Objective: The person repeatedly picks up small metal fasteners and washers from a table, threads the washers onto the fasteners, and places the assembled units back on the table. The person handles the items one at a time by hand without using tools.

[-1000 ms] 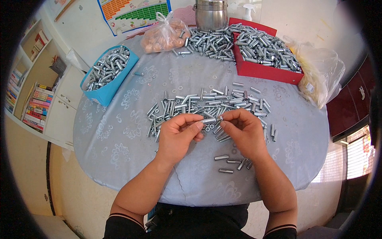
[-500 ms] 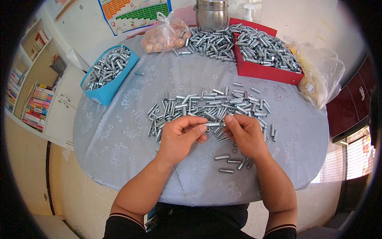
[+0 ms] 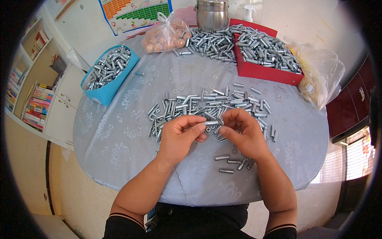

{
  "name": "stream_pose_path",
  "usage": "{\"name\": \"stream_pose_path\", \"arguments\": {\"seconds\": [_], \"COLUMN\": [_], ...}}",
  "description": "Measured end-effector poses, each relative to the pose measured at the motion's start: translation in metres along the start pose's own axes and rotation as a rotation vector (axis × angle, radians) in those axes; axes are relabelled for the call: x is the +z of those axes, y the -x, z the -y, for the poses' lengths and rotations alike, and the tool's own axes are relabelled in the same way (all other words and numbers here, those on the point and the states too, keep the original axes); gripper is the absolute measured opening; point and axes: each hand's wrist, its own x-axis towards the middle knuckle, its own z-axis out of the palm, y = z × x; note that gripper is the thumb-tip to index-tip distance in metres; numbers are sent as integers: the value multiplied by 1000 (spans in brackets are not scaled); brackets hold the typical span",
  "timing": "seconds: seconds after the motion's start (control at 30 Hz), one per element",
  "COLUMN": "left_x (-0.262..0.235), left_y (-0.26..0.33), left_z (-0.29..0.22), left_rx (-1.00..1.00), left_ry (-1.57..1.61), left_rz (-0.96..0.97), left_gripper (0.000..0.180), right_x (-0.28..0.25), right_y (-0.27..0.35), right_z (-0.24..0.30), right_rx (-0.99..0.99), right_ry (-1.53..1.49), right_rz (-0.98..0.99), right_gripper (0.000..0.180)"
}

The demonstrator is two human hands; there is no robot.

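Metal sleeve [image 3: 211, 123] lies level between our two hands, above the near edge of the loose pile [image 3: 215, 102]; our left hand [image 3: 179, 137] grips its left end between thumb and fingers; our right hand [image 3: 246, 133] curves about its right end, and we cannot tell whether those fingertips touch it; half a second ago our right thumb sat high against the forefinger, and now it is lower and apart from it; our left hand has hardly moved; near our right forearm a few sleeves [image 3: 234, 161] lie on the grey tabletop [image 3: 131, 167]; farther out stand a filled blue box [image 3: 115, 81] and a filled red box [image 3: 270, 74].
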Motion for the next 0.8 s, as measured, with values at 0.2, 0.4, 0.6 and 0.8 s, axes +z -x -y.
{"name": "stream_pose_path", "arguments": {"seconds": [0.2, 0.4, 0.6, 0.8], "left_x": [0, 0, 0, 1], "left_y": [1, 1, 1, 1], "left_z": [0, -1, -1, -1], "left_rx": [5, 11, 11, 8], "left_ry": [-4, 8, 17, 18], "left_rz": [5, 10, 6, 9], "left_gripper": [18, 17, 17, 17], "right_x": [-2, -14, -5, 0], "right_y": [-1, -2, 0, -1], "right_z": [9, 4, 8, 4], "right_rx": [128, 269, 94, 32], "right_ry": [-25, 175, 173, 53], "right_rz": [5, 101, 23, 8], "right_gripper": [14, 14, 16, 16]}}
